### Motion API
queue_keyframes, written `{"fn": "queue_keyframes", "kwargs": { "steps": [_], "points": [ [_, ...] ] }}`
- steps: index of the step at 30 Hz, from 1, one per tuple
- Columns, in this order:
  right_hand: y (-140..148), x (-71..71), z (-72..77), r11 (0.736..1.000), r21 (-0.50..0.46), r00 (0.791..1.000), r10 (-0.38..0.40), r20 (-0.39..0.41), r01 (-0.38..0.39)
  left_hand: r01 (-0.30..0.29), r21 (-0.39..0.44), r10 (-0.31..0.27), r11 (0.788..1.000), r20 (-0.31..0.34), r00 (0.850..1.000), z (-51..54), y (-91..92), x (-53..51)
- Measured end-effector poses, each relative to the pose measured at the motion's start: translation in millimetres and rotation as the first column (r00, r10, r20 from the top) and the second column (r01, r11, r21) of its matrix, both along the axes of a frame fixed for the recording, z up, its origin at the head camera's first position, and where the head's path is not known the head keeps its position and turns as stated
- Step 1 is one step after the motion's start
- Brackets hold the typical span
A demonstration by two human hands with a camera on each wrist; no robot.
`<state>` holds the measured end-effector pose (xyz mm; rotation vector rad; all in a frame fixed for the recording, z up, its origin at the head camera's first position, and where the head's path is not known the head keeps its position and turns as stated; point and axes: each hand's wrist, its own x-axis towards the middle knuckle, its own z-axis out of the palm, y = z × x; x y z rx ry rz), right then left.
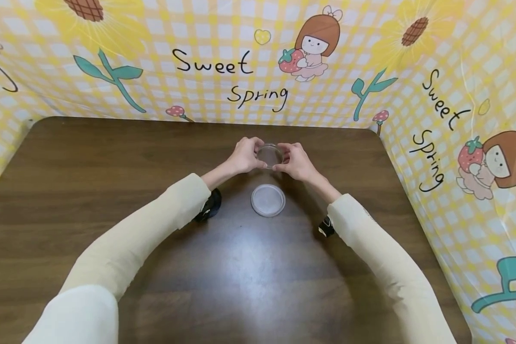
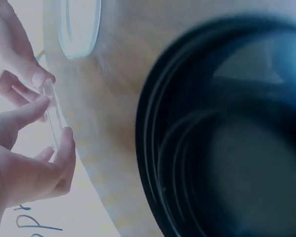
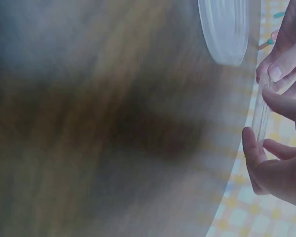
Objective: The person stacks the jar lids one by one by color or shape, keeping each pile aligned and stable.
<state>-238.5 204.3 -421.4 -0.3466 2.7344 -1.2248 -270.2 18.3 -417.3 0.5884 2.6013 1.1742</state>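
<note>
Both hands hold a clear, shallow round dish or lid [image 1: 270,155] by opposite sides, above the far middle of the table. My left hand [image 1: 245,155] pinches its left edge between thumb and fingers; my right hand [image 1: 297,163] does likewise on the right. Seen edge-on in the right wrist view, the clear piece [image 3: 260,116] is thin. A second round, shallow piece [image 1: 268,200], whitish and translucent with a raised rim, lies flat on the table nearer the body. Whether the two pieces belong together, I cannot tell.
A glossy black round object [image 1: 211,205] is partly hidden beneath the left sleeve; its curved rim [image 2: 148,128] looms large in the left wrist view. Near the right cuff sits a small black item [image 1: 326,227]. Patterned cloth [image 1: 215,28] stands behind the brown wooden table [image 1: 112,157].
</note>
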Motion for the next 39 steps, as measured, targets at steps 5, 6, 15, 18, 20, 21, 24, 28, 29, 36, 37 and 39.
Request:
{"fn": "queue_keyframes", "kwargs": {
  "steps": [5, 6, 15, 18, 20, 21, 24, 28, 29, 36, 37, 39],
  "points": [
    [-1, 15.6, 5.5, 1.0, 0.016, 1.0, 0.005, -0.029, -0.004, 0.007, -0.009, -0.007, 1.0, -0.008, 1.0, 5.0, -1.1, 17.2],
    [-1, 19.1, 6.1, 1.0, 0.012, 1.0, 0.004, -0.029, -0.003, 0.01, -0.012, -0.01, 1.0, -0.01, 1.0, 5.4, -1.4, 20.9],
    [-9, 53.1, 8.5, 1.0, -0.008, 1.0, -0.008, -0.025, 0.008, 0.024, 0.001, -0.024, 1.0, -0.011, 1.0, 7.5, -11.1, 56.7],
    [-12, 62.8, 9.8, 1.0, -0.01, 1.0, 0.013, -0.024, -0.013, 0.029, 0.014, -0.029, 0.999, 0.005, 1.0, 7.9, -16.9, 70.1],
    [-13, 68.5, 11.0, 1.0, -0.009, 0.999, 0.023, -0.029, -0.023, 0.024, 0.025, -0.024, 0.999, 0.004, 1.0, 8.2, -19.4, 77.5],
    [-14, 71.0, 11.5, 1.0, 0.001, 0.999, 0.026, -0.035, -0.026, 0.024, 0.028, -0.024, 0.999, -0.003, 1.0, 8.3, -20.2, 80.6],
    [-13, 77.8, 12.2, 0.999, 0.021, 0.998, 0.036, -0.043, -0.036, 0.022, 0.033, -0.021, 0.999, -0.024, 0.999, 7.6, -21.3, 88.8],
    [-11, 86.3, 11.6, 0.998, 0.039, 0.999, 0.044, -0.031, -0.043, 0.027, 0.047, -0.026, 0.999, -0.015, 1.0, 5.1, -20.8, 98.1],
    [-11, 88.6, 11.3, 0.998, 0.039, 0.999, 0.046, -0.025, -0.045, 0.028, 0.052, -0.028, 0.998, -0.009, 1.0, 4.2, -21.1, 100.4],
    [-13, 99.2, 4.4, 0.999, -0.002, 0.999, 0.053, -0.007, -0.053, 0.026, 0.03, -0.026, 0.999, -0.006, 1.0, -4.1, -23.3, 110.9],
    [-13, 100.2, 3.4, 0.999, -0.008, 0.999, 0.05, -0.009, -0.051, 0.028, 0.026, -0.027, 0.999, -0.01, 1.0, -4.8, -23.0, 111.5],
    [-13, 102.2, 2.0, 0.999, -0.007, 0.999, 0.044, -0.015, -0.044, 0.03, 0.016, -0.03, 0.999, -0.014, 0.999, -5.2, -21.8, 112.0]
  ]
}}
